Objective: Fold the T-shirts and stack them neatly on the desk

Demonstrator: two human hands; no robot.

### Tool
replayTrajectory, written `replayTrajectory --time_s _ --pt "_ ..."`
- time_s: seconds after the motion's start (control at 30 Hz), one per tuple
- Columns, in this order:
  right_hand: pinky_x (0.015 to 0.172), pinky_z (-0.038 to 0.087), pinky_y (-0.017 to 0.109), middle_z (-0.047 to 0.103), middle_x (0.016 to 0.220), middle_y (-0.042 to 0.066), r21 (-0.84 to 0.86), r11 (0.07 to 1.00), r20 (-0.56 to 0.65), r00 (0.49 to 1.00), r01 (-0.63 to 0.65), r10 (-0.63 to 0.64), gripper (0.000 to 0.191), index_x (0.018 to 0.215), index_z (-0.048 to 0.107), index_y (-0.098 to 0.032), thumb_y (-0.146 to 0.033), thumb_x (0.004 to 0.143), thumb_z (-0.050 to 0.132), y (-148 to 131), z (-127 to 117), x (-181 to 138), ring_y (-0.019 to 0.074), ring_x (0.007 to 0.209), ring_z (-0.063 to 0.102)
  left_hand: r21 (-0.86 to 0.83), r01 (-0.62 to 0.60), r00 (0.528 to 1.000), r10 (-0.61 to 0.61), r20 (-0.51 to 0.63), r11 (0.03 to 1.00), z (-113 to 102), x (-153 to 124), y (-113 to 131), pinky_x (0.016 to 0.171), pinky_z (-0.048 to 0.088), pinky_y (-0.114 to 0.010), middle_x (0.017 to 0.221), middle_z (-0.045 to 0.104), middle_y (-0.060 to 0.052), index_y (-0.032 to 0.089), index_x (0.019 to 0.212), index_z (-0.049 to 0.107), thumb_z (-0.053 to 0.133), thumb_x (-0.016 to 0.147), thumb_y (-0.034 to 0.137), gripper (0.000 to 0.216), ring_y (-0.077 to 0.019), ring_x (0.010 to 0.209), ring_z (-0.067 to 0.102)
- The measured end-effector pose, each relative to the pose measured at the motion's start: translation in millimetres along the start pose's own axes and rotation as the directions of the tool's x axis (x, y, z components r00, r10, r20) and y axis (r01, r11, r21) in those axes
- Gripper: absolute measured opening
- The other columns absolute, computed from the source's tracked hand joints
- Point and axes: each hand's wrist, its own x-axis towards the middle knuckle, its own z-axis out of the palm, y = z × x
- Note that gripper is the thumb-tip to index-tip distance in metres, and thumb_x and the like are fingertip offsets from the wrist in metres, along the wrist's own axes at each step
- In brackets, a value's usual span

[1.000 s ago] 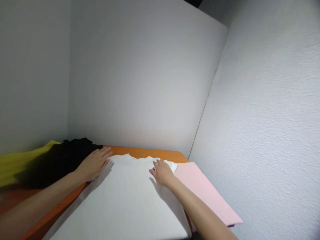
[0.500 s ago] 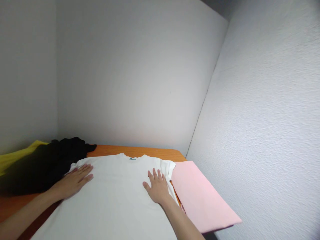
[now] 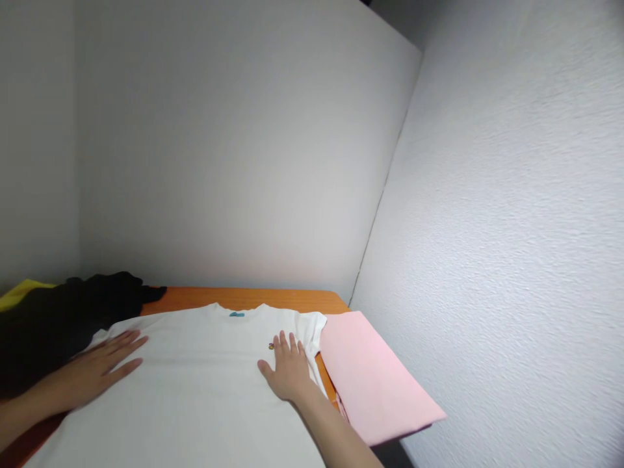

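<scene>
One shirt [image 3: 205,390] lengthwise, collar [image 3: 252,312] farthest

Right wall [image 3: 497,221] bright, left corner [image 3: 78,175] dim, perhaps slightly soft.

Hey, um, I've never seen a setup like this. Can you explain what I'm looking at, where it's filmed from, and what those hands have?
Sure. There's no machine here, just a person's two bare hands. The view comes from a camera worn on their head, looking forward and down. A white T-shirt lies spread out on an orange-brown table. The left hand and right hand lie on it, palms down, fingers extended; neither is grasping anything. To the left is a heap of black cloth with some yellow cloth behind. To the right is a flat pink item, probably folded cloth.
</scene>
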Motion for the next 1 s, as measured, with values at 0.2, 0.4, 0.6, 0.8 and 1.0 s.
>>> replayTrajectory --time_s 0.2,0.4,0.6,0.8,1.0 --pt "0.120 0.004 0.052 0.011 0.162 0.013 0.011 1.000 0.067 0.998 0.019 -0.020 0.089 0.156 0.019 -0.010 -0.072 0.093 0.019 -8 -10 9 0.0322 0.150 0.002 0.136 0.033 0.994 -0.047 0.102 0.990 -25 0 27 0.121 0.022 -0.043 0.156 0.035 -0.006 0.016 0.145 0.045 0.034 0.088 0.052 0.068 -0.0240 0.146 0.030" --pt "0.121 0.001 0.047 0.010 0.161 0.018 -0.034 0.999 0.015 1.000 -0.021 0.022 0.087 0.154 0.019 0.000 -0.066 0.097 0.014 -5 -22 41 0.0297 0.150 0.002 0.105 -0.020 0.996 0.011 0.086 0.994 -45 14 114 0.120 0.022 -0.051 0.156 0.035 -0.011 0.015 0.145 0.045 0.032 0.090 0.052 0.068 -0.0306 0.147 0.027" --pt "0.121 0.005 0.046 0.009 0.162 0.013 -0.028 0.998 0.022 0.998 -0.059 0.059 0.086 0.156 0.018 -0.007 -0.068 0.095 0.016 20 -6 48 0.0282 0.151 0.003 0.088 0.119 0.989 -0.126 0.075 0.989 -18 22 117 0.119 0.018 -0.058 0.160 0.022 -0.013 0.015 0.151 0.030 0.029 0.090 0.061 0.077 -0.0340 0.149 0.018" --pt "0.120 0.006 0.045 0.012 0.162 0.011 -0.029 0.998 -0.022 0.998 -0.056 0.055 0.083 0.156 0.021 -0.010 -0.067 0.096 0.018 31 2 51 0.0287 0.150 0.007 0.070 0.118 0.992 -0.121 0.034 0.991 -13 23 109 0.120 0.018 -0.056 0.161 0.021 -0.008 0.020 0.152 0.029 0.030 0.090 0.062 0.075 -0.0309 0.150 0.018" --pt "0.120 0.008 0.046 0.017 0.161 0.014 -0.024 0.999 -0.036 0.999 -0.030 0.029 0.081 0.154 0.025 -0.006 -0.064 0.098 0.018 27 -6 46 0.0289 0.150 0.010 0.105 0.111 0.992 -0.117 0.052 0.988 -16 20 115 0.119 0.020 -0.056 0.161 0.022 -0.009 0.018 0.152 0.029 0.029 0.090 0.061 0.075 -0.0310 0.150 0.019"
